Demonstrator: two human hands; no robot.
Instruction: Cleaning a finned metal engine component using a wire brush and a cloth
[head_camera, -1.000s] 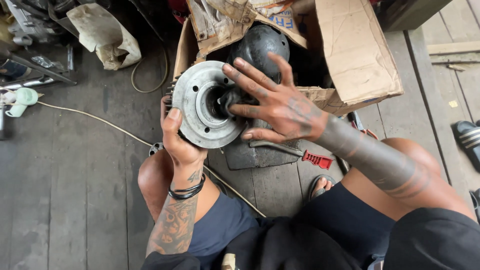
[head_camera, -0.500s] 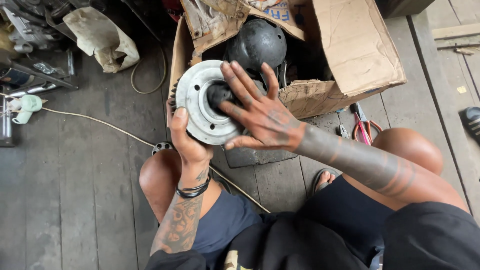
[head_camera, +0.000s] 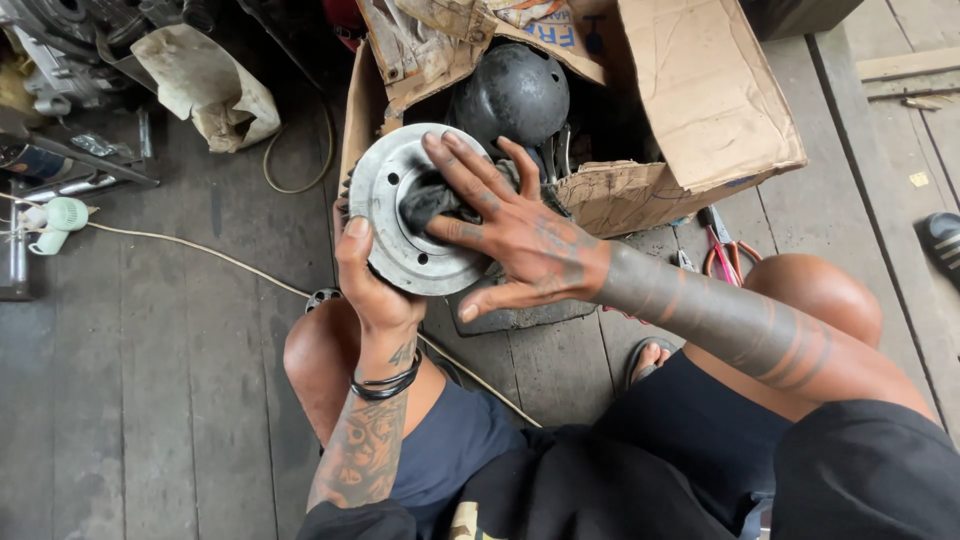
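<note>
A torn brown cardboard box (head_camera: 700, 90) stood open at the far edge of the grey plank floor (head_camera: 150, 400), with a dark domed metal housing (head_camera: 515, 90) inside it, just behind the work. Red-handled pliers (head_camera: 725, 250) lay beside the box, and a pale cord (head_camera: 200, 255) trailed across the planks. The round grey metal flange disc (head_camera: 395, 240) was held upright above the person's knees. The left hand (head_camera: 375, 290) gripped its lower rim, thumb pressed on the face. The right hand (head_camera: 520, 240), fingers spread wide, pushed a dark rag (head_camera: 430, 200) (crumpled, greasy-looking) into the disc's central bore.
</note>
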